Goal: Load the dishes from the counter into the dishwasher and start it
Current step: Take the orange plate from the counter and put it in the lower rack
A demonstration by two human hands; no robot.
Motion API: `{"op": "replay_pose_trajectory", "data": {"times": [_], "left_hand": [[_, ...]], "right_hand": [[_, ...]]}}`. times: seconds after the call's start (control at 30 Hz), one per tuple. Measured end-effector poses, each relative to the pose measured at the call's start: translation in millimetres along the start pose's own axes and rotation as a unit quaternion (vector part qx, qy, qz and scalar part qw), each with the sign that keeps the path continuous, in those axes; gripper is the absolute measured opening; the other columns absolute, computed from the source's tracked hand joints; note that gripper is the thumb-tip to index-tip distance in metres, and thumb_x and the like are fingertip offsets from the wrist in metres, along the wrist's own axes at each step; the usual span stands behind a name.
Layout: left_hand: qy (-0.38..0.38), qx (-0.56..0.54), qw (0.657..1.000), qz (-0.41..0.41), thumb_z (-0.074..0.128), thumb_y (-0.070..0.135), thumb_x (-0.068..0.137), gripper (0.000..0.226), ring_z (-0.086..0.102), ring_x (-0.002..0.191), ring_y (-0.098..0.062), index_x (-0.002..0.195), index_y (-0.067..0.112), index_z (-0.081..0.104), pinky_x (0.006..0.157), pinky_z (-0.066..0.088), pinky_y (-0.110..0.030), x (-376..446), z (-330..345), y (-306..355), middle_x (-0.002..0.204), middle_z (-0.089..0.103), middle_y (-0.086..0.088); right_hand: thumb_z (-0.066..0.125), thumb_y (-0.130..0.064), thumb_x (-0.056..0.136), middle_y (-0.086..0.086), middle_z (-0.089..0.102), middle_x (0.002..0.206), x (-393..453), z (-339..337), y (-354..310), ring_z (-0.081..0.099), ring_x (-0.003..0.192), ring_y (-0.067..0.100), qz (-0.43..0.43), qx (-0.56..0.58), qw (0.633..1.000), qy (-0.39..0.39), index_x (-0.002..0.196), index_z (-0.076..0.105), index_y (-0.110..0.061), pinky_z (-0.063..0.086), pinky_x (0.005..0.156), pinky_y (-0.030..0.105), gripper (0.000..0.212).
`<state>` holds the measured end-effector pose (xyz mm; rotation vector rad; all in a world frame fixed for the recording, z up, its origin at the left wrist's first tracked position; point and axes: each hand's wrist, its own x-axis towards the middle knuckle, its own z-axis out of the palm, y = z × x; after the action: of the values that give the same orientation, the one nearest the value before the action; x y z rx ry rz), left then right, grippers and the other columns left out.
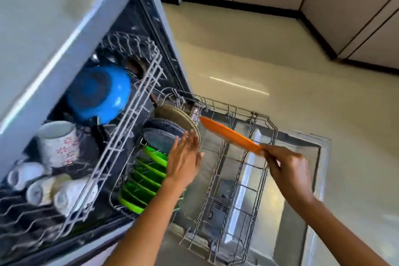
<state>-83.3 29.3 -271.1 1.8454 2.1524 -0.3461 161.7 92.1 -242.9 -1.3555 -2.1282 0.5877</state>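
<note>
The orange plate [230, 134], pinched at its rim in the grip of the right hand [287, 170] above the lower rack [244, 181], is best slotted upright beside the beige plate [181, 117], which the spread left hand [183, 157] steadies.

Both hands bare: left hand [183, 158], right hand [288, 171]. No gloves, no rings, no watch or bracelet visible. Forearms bare too, no sleeves in view up to frame edge. Nails short, w/o polish
</note>
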Motion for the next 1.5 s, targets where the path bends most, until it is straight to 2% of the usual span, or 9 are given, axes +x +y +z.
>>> {"op": "replay_pose_trajectory", "data": {"times": [0.23,0.4,0.57,0.67,0.83,0.9,1.03,1.23,1.5], "left_hand": [[-0.060,0.113,0.992,0.006,0.021,0.047,0.101,0.063,-0.005,0.146,-0.025,0.153,0.015,0.006,0.116,-0.004,-0.048,98.8,3.8,-25.3,0.159,-0.003,-0.007],[-0.129,0.131,0.983,0.009,0.011,0.053,0.099,0.061,-0.009,0.145,-0.025,0.152,0.022,0.009,0.113,-0.009,-0.051,128.5,9.9,-35.9,0.159,-0.006,-0.007],[-0.101,0.111,0.988,0.025,0.013,0.052,0.099,0.062,0.013,0.145,-0.022,0.147,0.016,0.032,0.116,0.000,-0.045,121.3,10.0,-48.2,0.156,0.022,-0.004],[-0.086,0.079,0.992,0.041,-0.003,0.054,0.090,0.079,0.022,0.143,-0.020,0.145,0.013,0.035,0.116,0.007,-0.041,107.0,9.6,-61.0,0.154,0.028,-0.003],[-0.051,0.043,0.997,0.049,0.029,0.040,0.091,0.056,0.055,0.121,-0.021,0.119,0.009,0.066,0.098,0.042,-0.045,93.7,17.1,-80.8,0.133,0.056,-0.006],[-0.056,0.016,0.997,0.047,0.022,0.043,0.092,0.063,0.046,0.130,-0.020,0.128,0.009,0.059,0.105,0.034,-0.043,92.2,17.1,-80.5,0.143,0.046,-0.006],[-0.071,0.021,0.996,0.054,-0.004,0.049,0.090,0.073,0.003,0.146,-0.013,0.151,0.015,0.020,0.116,-0.003,-0.035,93.5,15.1,-78.6,0.159,0.004,0.001],[-0.084,0.020,0.996,0.038,0.018,0.039,0.103,0.054,-0.006,0.145,-0.011,0.152,0.017,0.012,0.115,-0.008,-0.034,90.5,15.9,-75.3,0.159,-0.005,0.003],[-0.094,0.012,0.995,0.025,0.020,0.037,0.103,0.053,-0.007,0.145,-0.011,0.152,0.017,0.011,0.115,-0.009,-0.034,91.1,11.9,-70.4,0.159,-0.005,0.001]], "right_hand": [[0.059,-0.019,0.079,0.007,0.067,0.061,78.4,68.7,4.2,0.062,0.053,0.032,0.044,0.029,0.999,-0.008,0.087,0.074,-0.019,0.046,0.048,0.032,0.017],[0.062,-0.018,0.087,0.009,0.069,0.073,126.7,95.7,6.6,0.062,0.075,0.035,0.084,0.020,0.991,-0.104,0.095,0.074,-0.024,0.038,0.056,0.030,0.015],[0.060,-0.021,0.088,0.008,0.072,0.089,162.7,126.1,3.2,0.063,0.088,0.032,0.074,0.030,0.985,-0.151,0.100,0.073,-0.023,0.046,0.066,0.033,0.018],[0.055,-0.018,0.089,0.005,0.072,0.094,179.0,148.4,-4.8,0.063,0.089,0.029,0.063,0.020,0.980,-0.190,0.101,0.072,-0.023,0.050,0.068,0.035,0.021],[0.054,-0.017,0.090,0.005,0.071,0.102,197.5,176.4,-20.8,0.062,0.096,0.029,0.070,0.014,0.974,-0.213,0.102,0.072,-0.022,0.048,0.070,0.031,0.022],[0.056,-0.017,0.089,0.005,0.071,0.103,207.2,180.8,-28.3,0.062,0.096,0.029,0.076,0.023,0.976,-0.205,0.104,0.071,-0.022,0.047,0.070,0.030,0.022],[0.058,-0.014,0.089,0.005,0.071,0.104,224.0,180.6,-39.3,0.062,0.093,0.026,0.059,0.033,0.978,-0.195,0.108,0.071,-0.019,0.038,0.063,0.026,0.024],[0.060,-0.013,0.089,0.004,0.069,0.109,225.6,193.7,-38.1,0.063,0.096,0.023,0.061,0.014,0.966,-0.251,0.112,0.068,-0.015,0.050,0.071,0.029,0.025],[0.058,-0.015,0.089,0.005,0.069,0.109,215.0,204.5,-31.4,0.063,0.093,0.023,0.081,-0.002,0.958,-0.274,0.116,0.066,-0.016,0.053,0.074,0.033,0.028]]}}
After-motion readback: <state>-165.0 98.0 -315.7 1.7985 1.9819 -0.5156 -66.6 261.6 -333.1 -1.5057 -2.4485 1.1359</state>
